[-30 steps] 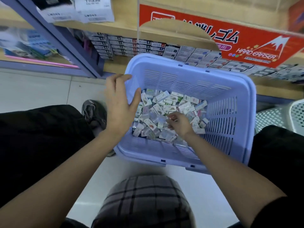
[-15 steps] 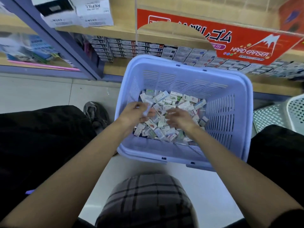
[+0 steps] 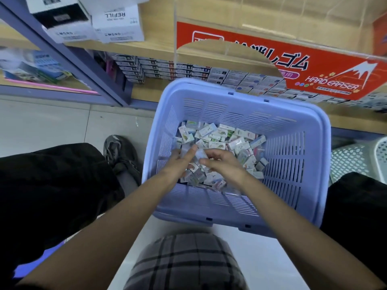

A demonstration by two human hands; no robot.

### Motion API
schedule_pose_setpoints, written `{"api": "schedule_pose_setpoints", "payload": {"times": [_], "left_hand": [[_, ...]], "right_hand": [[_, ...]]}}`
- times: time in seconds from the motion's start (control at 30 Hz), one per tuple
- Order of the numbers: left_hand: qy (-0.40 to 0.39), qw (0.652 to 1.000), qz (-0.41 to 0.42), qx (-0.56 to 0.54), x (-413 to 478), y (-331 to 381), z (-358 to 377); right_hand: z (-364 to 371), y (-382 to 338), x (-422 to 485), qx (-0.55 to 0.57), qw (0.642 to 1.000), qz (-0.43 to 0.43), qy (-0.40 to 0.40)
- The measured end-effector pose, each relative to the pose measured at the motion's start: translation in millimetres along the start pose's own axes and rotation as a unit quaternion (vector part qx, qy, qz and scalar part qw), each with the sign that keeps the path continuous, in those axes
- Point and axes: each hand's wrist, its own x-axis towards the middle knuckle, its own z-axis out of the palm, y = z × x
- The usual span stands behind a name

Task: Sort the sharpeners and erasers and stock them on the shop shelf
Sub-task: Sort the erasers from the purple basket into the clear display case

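**Hands meet over the heap**

Both hands have closed in on each other since half a second ago and now meet at the middle of the basket. The right hand (image 3: pixel 222 164) curls thumb and fingers round a small clear-wrapped packet (image 3: pixel 200 154). The left hand (image 3: pixel 180 162) reaches forward with fairly straight fingers against that packet; blur hides whether it grips anything.

Beneath them lies the heap of small white printed packets (image 3: pixel 219 137), loose on the floor of the lavender slatted plastic basket (image 3: pixel 230 86), not yet on the wooden shop shelf (image 3: pixel 150 49) just beyond.

The step looks like picking and identifying one piece. It is probably done best by lifting a single packet clear, turning its printed face up, and keeping both hands over the basket so a slip falls back in. The glossy wrap will likely be slippery.

Print on the packets is too small to read. On the red cardboard sign (image 3: pixel 333 84), "HARD ERASER" and Japanese characters show. White cartons (image 3: pixel 117 24) above read "MONO" and "REFILL", upside down.
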Motion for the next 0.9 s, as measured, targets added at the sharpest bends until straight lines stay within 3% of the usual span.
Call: {"api": "schedule_pose_setpoints", "payload": {"times": [0.1, 0.2, 0.3, 0.4, 0.53, 0.77, 0.9], "left_hand": [[-0.013, 0.998, -0.006, -0.068, 4.1, -2.5, 2.8], [0.057, 0.993, 0.002, -0.105, 6.7, -4.7, -1.4], [0.118, 0.992, 0.001, -0.036, 11.6, -6.3, -1.5], [0.12, 0.99, 0.066, -0.019, 3.9, -5.4, -2.4], [0.063, 0.983, 0.143, -0.097, -26.0, 0.4, -12.6], [0.028, 0.982, 0.125, -0.142, -37.0, 0.5, -15.0], [0.037, 0.984, 0.128, -0.116, -40.1, 3.6, -14.2]], "right_hand": [[-4.2, -9.0, -3.2, 0.015, 0.999, -0.019, -0.027], [-17.9, -5.2, 11.0, 0.094, 0.995, 0.038, 0.01], [-9.0, 9.7, 39.0, -0.092, 0.988, 0.092, 0.079], [29.8, 14.8, 63.5, -0.18, 0.98, 0.046, 0.064], [57.2, 15.6, 84.9, -0.383, 0.917, 0.022, 0.109], [45.9, 12.0, 76.8, -0.136, 0.985, 0.092, 0.05], [8.7, 6.0, 44.9, -0.037, 0.993, 0.09, 0.062]]}}
